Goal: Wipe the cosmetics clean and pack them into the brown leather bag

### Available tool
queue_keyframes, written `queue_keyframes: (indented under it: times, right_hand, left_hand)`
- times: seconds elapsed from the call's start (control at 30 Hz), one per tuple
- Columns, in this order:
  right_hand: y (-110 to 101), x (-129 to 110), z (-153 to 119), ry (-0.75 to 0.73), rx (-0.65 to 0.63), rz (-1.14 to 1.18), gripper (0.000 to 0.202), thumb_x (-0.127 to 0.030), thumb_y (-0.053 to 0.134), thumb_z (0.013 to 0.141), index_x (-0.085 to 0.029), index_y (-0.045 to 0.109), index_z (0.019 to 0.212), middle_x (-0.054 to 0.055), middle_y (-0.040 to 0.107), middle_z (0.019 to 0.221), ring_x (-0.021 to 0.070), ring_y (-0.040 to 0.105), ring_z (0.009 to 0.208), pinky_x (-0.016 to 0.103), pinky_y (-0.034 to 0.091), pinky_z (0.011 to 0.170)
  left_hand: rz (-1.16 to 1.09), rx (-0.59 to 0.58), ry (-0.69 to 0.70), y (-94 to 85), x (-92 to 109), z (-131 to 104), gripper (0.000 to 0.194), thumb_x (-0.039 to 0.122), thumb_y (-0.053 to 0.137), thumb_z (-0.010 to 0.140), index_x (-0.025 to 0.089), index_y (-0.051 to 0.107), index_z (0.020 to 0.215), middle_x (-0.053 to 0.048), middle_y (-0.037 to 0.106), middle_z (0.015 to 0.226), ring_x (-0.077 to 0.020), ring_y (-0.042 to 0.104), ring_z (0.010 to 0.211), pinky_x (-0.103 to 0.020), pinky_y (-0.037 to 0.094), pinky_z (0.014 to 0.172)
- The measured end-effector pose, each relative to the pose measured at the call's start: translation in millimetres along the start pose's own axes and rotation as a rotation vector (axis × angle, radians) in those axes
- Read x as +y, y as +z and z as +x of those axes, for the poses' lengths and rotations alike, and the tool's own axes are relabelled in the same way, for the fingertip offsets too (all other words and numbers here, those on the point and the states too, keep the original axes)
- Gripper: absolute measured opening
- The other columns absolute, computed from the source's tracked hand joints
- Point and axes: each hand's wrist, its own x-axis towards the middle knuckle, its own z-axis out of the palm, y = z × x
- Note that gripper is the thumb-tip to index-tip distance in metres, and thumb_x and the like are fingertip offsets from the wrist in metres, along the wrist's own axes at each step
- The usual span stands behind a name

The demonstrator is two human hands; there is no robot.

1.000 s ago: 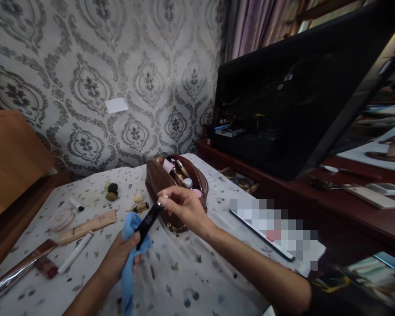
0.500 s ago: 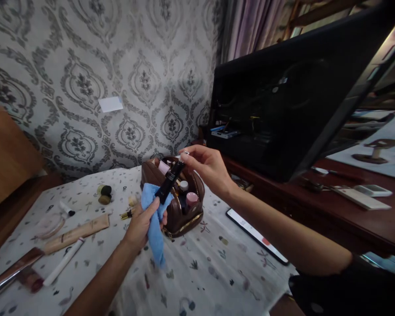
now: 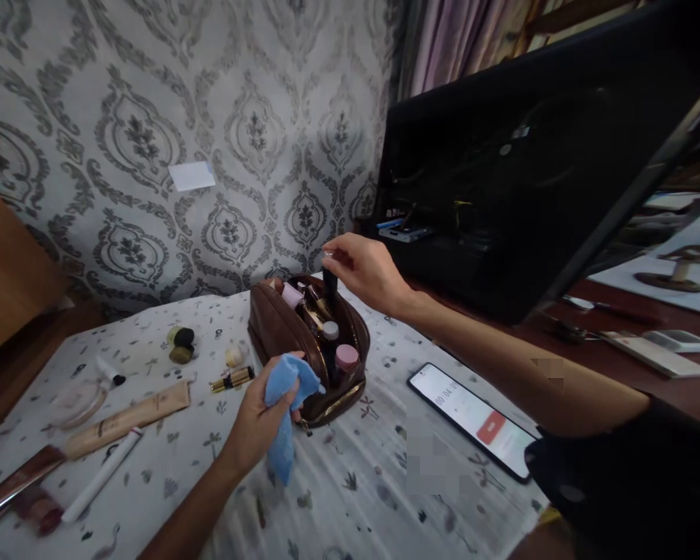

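My left hand (image 3: 264, 412) grips a crumpled blue cloth (image 3: 288, 381) in front of a brown makeup bag (image 3: 277, 320). Over the back of the bag, my right hand (image 3: 365, 268) pinches the silvery end of a black tube (image 3: 330, 281), which hangs upright with its lower end down at the bag's opening. The bag is unzipped and holds several cosmetics, among them a pink-lidded jar (image 3: 346, 357) and a white-capped container (image 3: 330, 330). A gold-and-black lipstick tube (image 3: 232, 379) lies on the cloth-covered table left of the bag.
Left on the table are a beige squeeze tube (image 3: 129, 420), a white pen-like tube (image 3: 103, 474), a round compact (image 3: 78, 400) and small green-and-black sponges (image 3: 180, 344). A phone (image 3: 472, 420) running a timer lies right. A large black monitor (image 3: 502, 194) stands behind it.
The black tube has left my left hand and the cloth. My right hand has brought it upright over the back of the bag. My left hand keeps only the cloth.
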Motion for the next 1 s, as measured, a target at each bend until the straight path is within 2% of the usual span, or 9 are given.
queue_keyframes:
  times: [0.2, 0.37, 0.53, 0.73, 0.83, 1.0]
  right_hand:
    - [9, -9, 11, -0.010, -0.230, -0.300, 0.025, -0.027, 0.050, 0.095, -0.015, 0.069, 0.106, 0.009, 0.070, 0.106, 0.0212, 0.063, 0.094, 0.028, 0.040, 0.072]
    - [16, -8, 21, -0.016, -0.420, -0.400, 0.024, -0.028, 0.050, 0.094, -0.017, 0.071, 0.099, 0.011, 0.072, 0.104, 0.0249, 0.066, 0.097, 0.029, 0.042, 0.073]
    - [18, -7, 22, 0.006, -0.438, -0.434, 0.026, -0.030, 0.049, 0.096, -0.017, 0.070, 0.105, 0.012, 0.071, 0.110, 0.0266, 0.066, 0.103, 0.031, 0.045, 0.078]
    - [19, -8, 18, 0.058, -0.530, -0.453, 0.035, -0.029, 0.057, 0.093, -0.020, 0.057, 0.127, 0.013, 0.071, 0.112, 0.0267, 0.066, 0.103, 0.031, 0.047, 0.078]
    - [23, -9, 18, 0.005, -0.540, -0.481, 0.028, -0.029, 0.057, 0.093, -0.021, 0.063, 0.119, 0.012, 0.071, 0.110, 0.0276, 0.066, 0.101, 0.031, 0.047, 0.076]
    - [27, -7, 20, -0.063, -0.569, -0.571, 0.027, -0.024, 0.049, 0.095, -0.019, 0.072, 0.109, 0.015, 0.063, 0.122, 0.0268, 0.067, 0.099, 0.031, 0.048, 0.073]
  left_hand:
    - [0.017, -0.049, -0.006, -1.8, 1, 0, 0.054, 0.046, 0.064, 0.088, 0.018, 0.055, 0.133, 0.000, 0.060, 0.070, -0.0136, 0.057, 0.059, -0.024, 0.049, 0.059]
    - [0.027, -0.070, -0.008, -2.4, 2, 0, 0.054, 0.046, 0.063, 0.088, 0.019, 0.055, 0.133, 0.000, 0.059, 0.071, -0.0132, 0.056, 0.060, -0.023, 0.049, 0.059]
    - [-0.007, -0.065, -0.034, -1.2, 5, -1, 0.056, 0.045, 0.067, 0.085, 0.019, 0.055, 0.133, 0.000, 0.060, 0.071, -0.0134, 0.057, 0.060, -0.023, 0.050, 0.058]
    - [-0.033, -0.067, -0.038, -0.9, 4, -1, 0.058, 0.045, 0.070, 0.082, 0.020, 0.057, 0.132, 0.000, 0.060, 0.069, -0.0135, 0.056, 0.058, -0.023, 0.048, 0.057]
    - [-0.012, -0.086, -0.027, -1.3, 0, -2, 0.058, 0.046, 0.067, 0.085, 0.021, 0.054, 0.135, 0.000, 0.059, 0.072, -0.0133, 0.057, 0.059, -0.024, 0.049, 0.058]
    - [-0.044, -0.090, -0.022, -1.2, 0, -2, 0.059, 0.046, 0.069, 0.083, 0.021, 0.056, 0.135, 0.000, 0.060, 0.074, -0.0128, 0.056, 0.059, -0.025, 0.049, 0.058]
